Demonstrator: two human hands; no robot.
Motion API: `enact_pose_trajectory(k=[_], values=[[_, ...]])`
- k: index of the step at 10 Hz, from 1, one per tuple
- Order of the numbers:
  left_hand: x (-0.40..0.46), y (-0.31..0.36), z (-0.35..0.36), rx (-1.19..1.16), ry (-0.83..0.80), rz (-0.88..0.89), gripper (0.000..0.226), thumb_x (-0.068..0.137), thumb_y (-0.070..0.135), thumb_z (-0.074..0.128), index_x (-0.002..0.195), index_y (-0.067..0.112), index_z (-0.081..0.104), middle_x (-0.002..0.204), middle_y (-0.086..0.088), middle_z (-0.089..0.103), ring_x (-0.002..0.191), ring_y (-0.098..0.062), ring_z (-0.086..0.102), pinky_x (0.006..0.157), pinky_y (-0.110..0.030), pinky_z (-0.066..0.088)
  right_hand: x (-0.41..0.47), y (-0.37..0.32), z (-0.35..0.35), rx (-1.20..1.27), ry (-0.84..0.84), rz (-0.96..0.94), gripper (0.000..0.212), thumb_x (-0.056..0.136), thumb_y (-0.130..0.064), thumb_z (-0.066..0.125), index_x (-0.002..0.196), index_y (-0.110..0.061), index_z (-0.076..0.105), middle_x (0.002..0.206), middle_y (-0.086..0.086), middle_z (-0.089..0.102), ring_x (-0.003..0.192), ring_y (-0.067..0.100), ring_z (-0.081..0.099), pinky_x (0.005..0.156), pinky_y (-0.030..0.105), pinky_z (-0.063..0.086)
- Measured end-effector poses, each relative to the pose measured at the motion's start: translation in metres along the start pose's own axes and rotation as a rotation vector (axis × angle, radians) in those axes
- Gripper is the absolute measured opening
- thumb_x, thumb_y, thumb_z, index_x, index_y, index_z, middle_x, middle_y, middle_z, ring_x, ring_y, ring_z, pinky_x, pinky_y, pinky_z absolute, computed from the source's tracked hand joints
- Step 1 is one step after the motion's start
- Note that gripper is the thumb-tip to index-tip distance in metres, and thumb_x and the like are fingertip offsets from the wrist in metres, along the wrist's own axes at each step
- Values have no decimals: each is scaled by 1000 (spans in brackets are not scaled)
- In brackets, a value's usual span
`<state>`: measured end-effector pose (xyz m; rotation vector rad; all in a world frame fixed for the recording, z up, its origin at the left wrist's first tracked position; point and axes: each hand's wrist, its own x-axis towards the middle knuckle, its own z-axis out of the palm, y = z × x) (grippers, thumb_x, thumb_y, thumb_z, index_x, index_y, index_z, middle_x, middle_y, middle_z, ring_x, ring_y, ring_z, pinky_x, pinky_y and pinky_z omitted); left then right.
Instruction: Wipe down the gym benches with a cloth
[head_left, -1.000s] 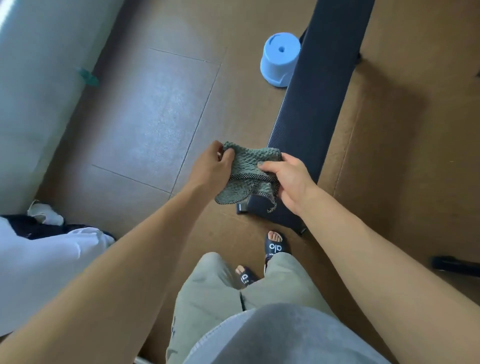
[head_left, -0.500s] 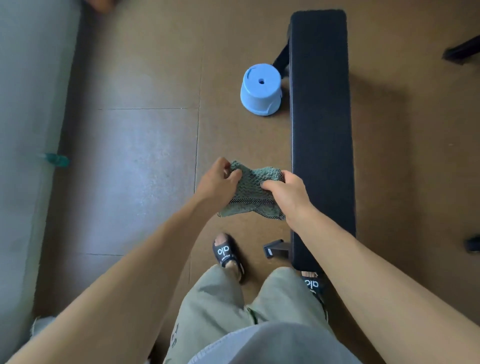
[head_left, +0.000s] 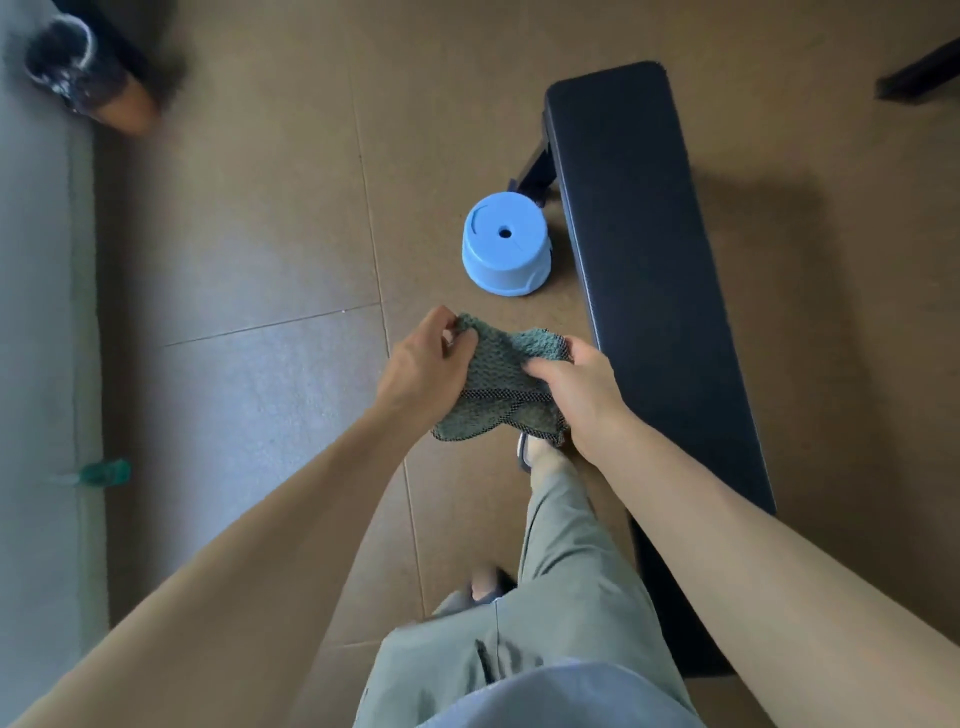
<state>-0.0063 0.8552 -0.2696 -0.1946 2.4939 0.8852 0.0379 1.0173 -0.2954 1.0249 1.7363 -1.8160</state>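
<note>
A green knitted cloth (head_left: 501, 376) with a dark edge hangs between both my hands, held in the air just left of a long black padded gym bench (head_left: 649, 291). My left hand (head_left: 423, 364) pinches the cloth's upper left corner. My right hand (head_left: 574, 387) grips its right side, close to the bench's left edge. The bench runs away from me on the right, its near end hidden behind my right forearm.
An upturned blue plastic stool (head_left: 506, 244) stands on the brown floor beside the bench's left side. A grey wall (head_left: 36, 364) runs along the left, with a small green object (head_left: 101, 474) at its base. A person's blurred foot (head_left: 85, 73) is at top left. A dark bar (head_left: 919, 73) shows at top right.
I have stepped forward alongside the bench, so the whole bench and the stool now sit nearer and more central. Both hands still hold the cloth, bunched a little closer together.
</note>
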Motion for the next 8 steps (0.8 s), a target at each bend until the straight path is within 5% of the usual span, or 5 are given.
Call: enact_pose_trajectory(k=[2, 3, 6, 7, 8], values=[[159, 7, 11, -17, 8, -82, 23, 106, 38, 44, 102, 17, 52, 76, -3, 55, 63, -14, 49, 55, -34, 36, 154, -56, 27, -76, -6, 9, 32, 80, -25, 67, 113, -27, 67, 103, -2, 74, 95, 23, 71, 92, 51, 59], [235, -1, 23, -27, -4, -59, 23, 106, 38, 45, 103, 17, 52, 78, -2, 57, 64, -14, 51, 52, -32, 37, 225, -68, 37, -115, 37, -2, 21, 83, -24, 67, 105, -26, 65, 99, -2, 72, 93, 22, 69, 90, 49, 58], [477, -91, 122, -100, -75, 29, 12, 100, 30, 56, 110, 22, 56, 78, 1, 60, 67, -20, 57, 57, -31, 42, 481, -17, 80, -259, 271, -173, 17, 88, -16, 62, 104, -20, 57, 95, -7, 60, 92, 19, 56, 62, 29, 36], [550, -122, 165, -118, -56, 82, 10, 98, 25, 59, 107, 23, 57, 80, 2, 63, 75, -27, 65, 66, -34, 52, 566, 4, 84, -364, 314, -253, 15, 89, -15, 62, 99, -22, 53, 86, -13, 55, 91, 19, 54, 67, 26, 30], [605, -153, 196, -54, -109, 88, 30, 98, 27, 58, 128, 22, 59, 89, 1, 70, 80, -25, 67, 69, -35, 56, 632, 26, 89, -552, 296, -293, 40, 97, -26, 59, 134, -17, 48, 125, 6, 59, 120, 30, 54, 80, 29, 35]])
